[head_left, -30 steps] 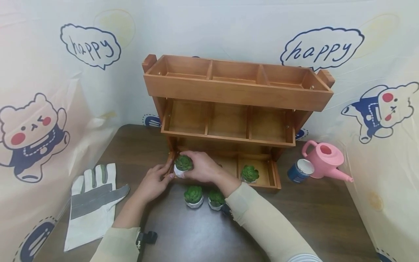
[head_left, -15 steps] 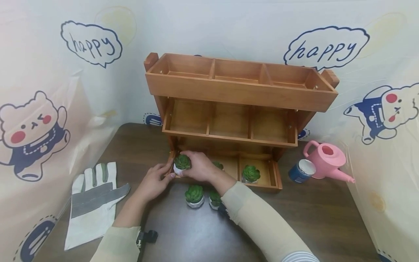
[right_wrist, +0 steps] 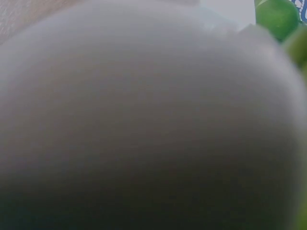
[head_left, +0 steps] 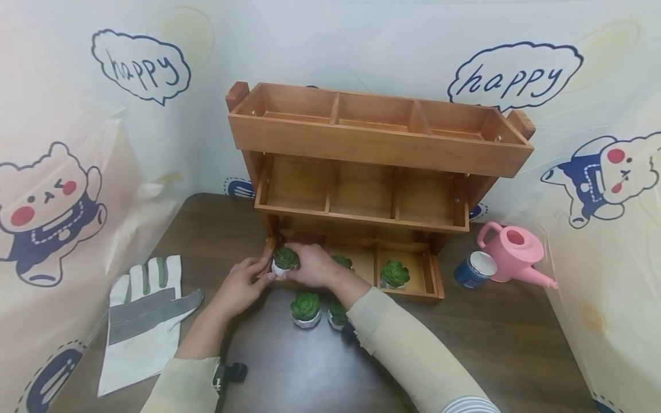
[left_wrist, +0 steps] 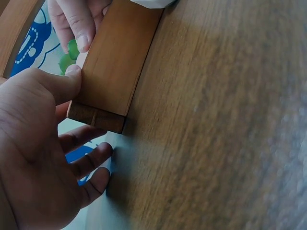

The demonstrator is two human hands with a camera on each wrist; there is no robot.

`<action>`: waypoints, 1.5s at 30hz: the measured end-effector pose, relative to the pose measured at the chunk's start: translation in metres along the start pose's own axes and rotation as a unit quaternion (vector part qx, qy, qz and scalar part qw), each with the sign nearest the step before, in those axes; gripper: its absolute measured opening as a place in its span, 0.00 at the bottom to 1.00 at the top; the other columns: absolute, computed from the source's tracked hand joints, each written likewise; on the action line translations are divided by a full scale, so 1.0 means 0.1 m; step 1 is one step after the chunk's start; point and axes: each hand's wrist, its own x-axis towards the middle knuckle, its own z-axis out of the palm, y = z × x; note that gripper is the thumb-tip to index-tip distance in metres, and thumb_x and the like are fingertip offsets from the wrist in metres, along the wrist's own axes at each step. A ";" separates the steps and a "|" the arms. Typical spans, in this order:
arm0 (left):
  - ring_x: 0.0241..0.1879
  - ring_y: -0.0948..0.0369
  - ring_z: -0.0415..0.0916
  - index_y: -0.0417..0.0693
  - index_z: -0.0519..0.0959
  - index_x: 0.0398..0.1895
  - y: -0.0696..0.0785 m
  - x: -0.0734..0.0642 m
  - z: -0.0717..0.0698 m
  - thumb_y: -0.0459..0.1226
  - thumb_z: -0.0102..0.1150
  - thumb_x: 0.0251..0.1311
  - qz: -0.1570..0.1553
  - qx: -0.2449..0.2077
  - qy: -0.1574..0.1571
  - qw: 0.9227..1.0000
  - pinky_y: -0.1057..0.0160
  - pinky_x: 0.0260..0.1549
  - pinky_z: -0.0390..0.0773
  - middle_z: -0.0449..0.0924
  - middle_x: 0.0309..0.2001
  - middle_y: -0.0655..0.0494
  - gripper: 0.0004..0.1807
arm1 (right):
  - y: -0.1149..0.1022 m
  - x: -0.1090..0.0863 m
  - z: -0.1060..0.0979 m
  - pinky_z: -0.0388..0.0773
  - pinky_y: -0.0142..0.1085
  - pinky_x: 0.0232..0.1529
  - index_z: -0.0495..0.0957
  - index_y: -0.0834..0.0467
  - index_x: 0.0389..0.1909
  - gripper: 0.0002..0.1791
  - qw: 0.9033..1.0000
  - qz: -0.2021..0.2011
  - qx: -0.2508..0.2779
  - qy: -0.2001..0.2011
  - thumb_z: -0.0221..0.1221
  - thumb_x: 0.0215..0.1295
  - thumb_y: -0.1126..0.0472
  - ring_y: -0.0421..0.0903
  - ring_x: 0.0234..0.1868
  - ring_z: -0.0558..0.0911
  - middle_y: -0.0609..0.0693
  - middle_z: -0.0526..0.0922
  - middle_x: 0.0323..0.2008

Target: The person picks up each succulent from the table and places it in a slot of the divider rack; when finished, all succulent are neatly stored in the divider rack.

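Note:
My right hand [head_left: 316,265] grips a small potted succulent [head_left: 286,259] in a white pot, low in the left compartment of the bottom tier of a three-tier wooden plant stand [head_left: 379,143]. My left hand [head_left: 244,287] holds the front left corner of that tier; in the left wrist view its thumb lies on the front board [left_wrist: 112,62] while other fingers reach behind the end. Another succulent [head_left: 342,261] sits in the middle compartment, partly hidden by my right arm, and one [head_left: 395,274] in the right compartment. A blurred pale surface fills most of the right wrist view.
Two more potted succulents, one in full view [head_left: 306,310] and one [head_left: 338,314] partly behind my right sleeve, stand on the table before the stand. A work glove [head_left: 144,321] lies left. A blue can [head_left: 475,269] and pink watering can [head_left: 516,252] stand right.
My right hand has moved slightly left and down with the succulent, deeper into the left compartment. The middle succulent shows more beside the arm. My left hand stays at the corner.

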 end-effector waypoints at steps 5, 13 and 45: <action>0.69 0.41 0.63 0.64 0.62 0.81 0.01 0.01 0.01 0.61 0.54 0.72 0.009 0.007 0.004 1.000 0.29 0.62 0.68 0.70 0.71 0.46 0.37 | 0.01 -0.04 -0.02 0.75 0.43 0.66 0.66 0.51 0.78 0.43 1.000 -0.004 0.002 -0.006 0.70 0.65 0.45 0.48 0.65 0.79 0.53 0.79 0.67; 0.70 0.40 0.63 0.66 0.61 0.81 0.02 0.03 0.01 0.62 0.53 0.72 0.005 0.009 -0.003 1.000 0.28 0.63 0.67 0.69 0.71 0.44 0.38 | 0.04 -0.10 -0.06 0.78 0.41 0.62 0.69 0.53 0.76 0.42 1.000 -0.010 0.027 0.000 0.72 0.63 0.47 0.45 0.58 0.82 0.51 0.82 0.62; 0.72 0.38 0.60 0.65 0.61 0.81 0.03 0.00 0.00 0.63 0.54 0.71 -0.010 0.000 -0.007 1.000 0.27 0.64 0.64 0.67 0.72 0.42 0.39 | 0.16 -0.79 -0.28 0.79 0.37 0.60 0.70 0.57 0.74 0.37 0.980 -0.090 0.160 0.076 0.71 0.66 0.55 0.53 0.62 0.82 0.52 0.77 0.69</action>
